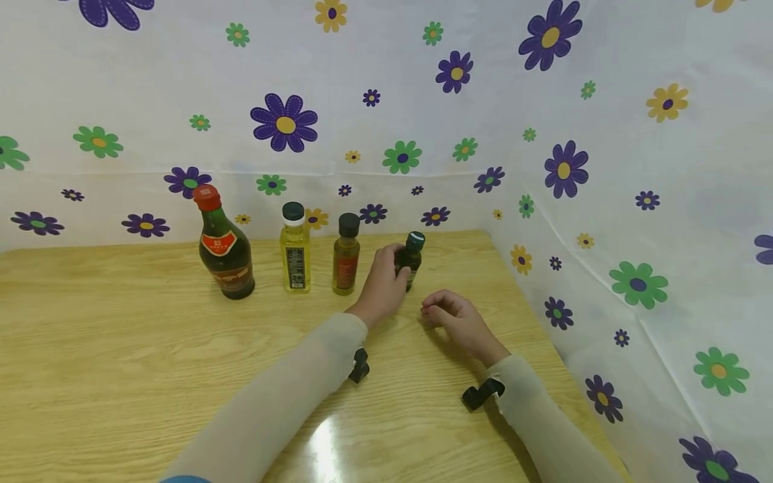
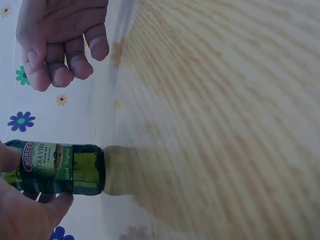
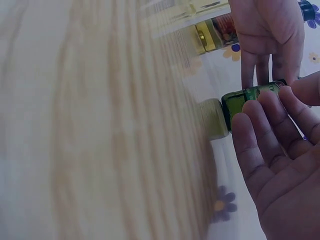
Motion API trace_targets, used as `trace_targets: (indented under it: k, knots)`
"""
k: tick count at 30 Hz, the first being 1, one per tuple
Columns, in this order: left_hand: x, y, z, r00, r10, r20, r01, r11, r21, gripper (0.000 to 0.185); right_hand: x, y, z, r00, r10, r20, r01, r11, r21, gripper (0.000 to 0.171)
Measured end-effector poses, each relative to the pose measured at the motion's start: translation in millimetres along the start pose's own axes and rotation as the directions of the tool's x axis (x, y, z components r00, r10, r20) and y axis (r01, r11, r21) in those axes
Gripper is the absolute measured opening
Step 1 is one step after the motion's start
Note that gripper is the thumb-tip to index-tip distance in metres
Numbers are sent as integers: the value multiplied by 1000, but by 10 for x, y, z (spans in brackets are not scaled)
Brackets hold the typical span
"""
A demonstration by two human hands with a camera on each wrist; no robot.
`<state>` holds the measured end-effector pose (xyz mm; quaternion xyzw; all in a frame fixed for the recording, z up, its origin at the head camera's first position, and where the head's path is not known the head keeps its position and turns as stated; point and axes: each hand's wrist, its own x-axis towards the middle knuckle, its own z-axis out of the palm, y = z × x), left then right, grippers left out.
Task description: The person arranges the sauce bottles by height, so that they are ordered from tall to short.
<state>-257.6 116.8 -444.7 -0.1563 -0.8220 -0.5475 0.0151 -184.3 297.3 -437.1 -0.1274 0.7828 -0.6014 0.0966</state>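
Fingers of my left hand (image 1: 383, 282) wrap around the small green bottle (image 1: 412, 258), standing on the wooden table (image 1: 121, 349) beside three more bottles. My right hand (image 1: 455, 320) rests nearby, loosely curled, holding nothing.

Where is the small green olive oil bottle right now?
In the head view the olive oil bottle stands at the right end of the bottle row, gripped by the left hand, next to the amber bottle.

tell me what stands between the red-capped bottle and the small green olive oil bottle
Two bottles, seen in the head view: a yellow oil bottle and a small amber bottle.
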Motion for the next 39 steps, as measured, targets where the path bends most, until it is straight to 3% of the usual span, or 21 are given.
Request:
trace_targets:
  k: [7, 20, 27, 32, 36, 39]
  knots:
    - [4, -63, -19, 1000, 5, -18, -5, 1000, 6, 47, 71, 254, -55, 1000, -18, 8, 18, 1000, 2, 28]
    - [-158, 25, -97, 999, -5, -45, 5, 1000, 14, 68, 99, 254, -60, 1000, -20, 22, 20, 1000, -5, 26]
    - [-502, 83, -189, 999, -26, 34, 26, 1000, 11, 78, 141, 259, -38, 999, -37, 36, 37, 999, 1, 22]
    - [-818, -1, -384, 992, -12, 123, 19, 999, -50, 64, 110, 238, 22, 1000, -13, 28, 14, 999, -35, 21]
    - [-1002, -109, -631, 994, 0, 113, 11, 995, -98, 47, 69, 215, 61, 1000, -6, 9, 7, 993, -116, 22]
    - [-1094, -167, -860, 998, 3, 70, 0, 999, -49, 39, 42, 191, 65, 999, -36, -19, 31, 975, -220, 22]
